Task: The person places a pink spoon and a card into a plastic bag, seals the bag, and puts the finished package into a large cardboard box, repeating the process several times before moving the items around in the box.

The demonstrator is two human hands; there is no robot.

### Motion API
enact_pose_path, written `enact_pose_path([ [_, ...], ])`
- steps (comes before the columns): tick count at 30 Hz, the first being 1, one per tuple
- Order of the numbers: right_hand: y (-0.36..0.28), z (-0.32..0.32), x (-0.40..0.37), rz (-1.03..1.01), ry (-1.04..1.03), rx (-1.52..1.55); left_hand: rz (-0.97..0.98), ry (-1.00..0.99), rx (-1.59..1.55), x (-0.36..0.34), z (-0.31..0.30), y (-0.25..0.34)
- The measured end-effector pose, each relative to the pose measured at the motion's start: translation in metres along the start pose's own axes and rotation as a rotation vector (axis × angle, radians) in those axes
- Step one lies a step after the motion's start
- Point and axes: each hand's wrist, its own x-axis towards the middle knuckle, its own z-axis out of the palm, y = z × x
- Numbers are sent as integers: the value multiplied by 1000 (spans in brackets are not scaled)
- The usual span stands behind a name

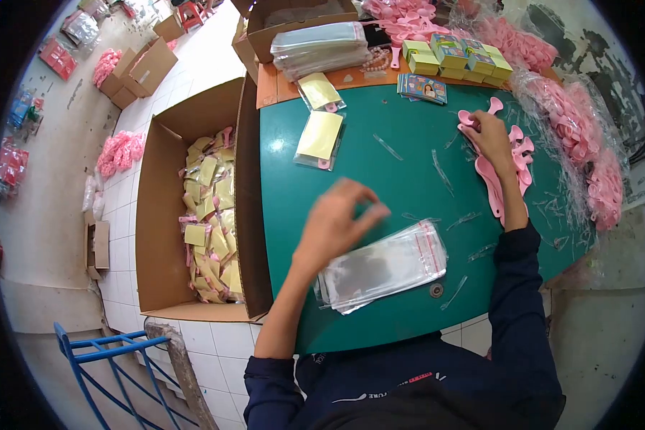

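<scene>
My right hand (491, 140) is at the far right of the green table, its fingers closed on a pink plastic spoon (466, 117) from a loose pile. More pink spoons (489, 179) lie under and beside that wrist. My left hand (340, 222), smeared by motion, hovers above the table with thumb and fingers apart and nothing in it. Just below it lies a stack of clear plastic bags (383, 271) with a red-lined flap at the right end. Two packed bags with yellow cards (319, 136) rest near the back left.
An open carton (245, 208) filled with yellow-card packs stands left of the table. Small boxes (455, 57), picture cards (423, 89) and more clear bags (319, 49) sit along the back. Bagged pink spoons (570, 118) line the right edge. A blue trolley (111, 344) stands lower left.
</scene>
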Motion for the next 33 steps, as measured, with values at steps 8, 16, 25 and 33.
enact_pose_path([
  [8, 12, -26, 12, 81, 226, -27, 112, -225, -4, -7, 34, 11],
  [16, -41, -85, 2, 120, 62, 186, 12, -249, -288, -1, 22, 4],
  [25, -118, -108, -25, -72, -376, 471, 182, -200, -46, -8, 27, 1],
  [33, -122, -108, -28, -134, -411, 490, 17, -291, -487, -2, 18, -8],
])
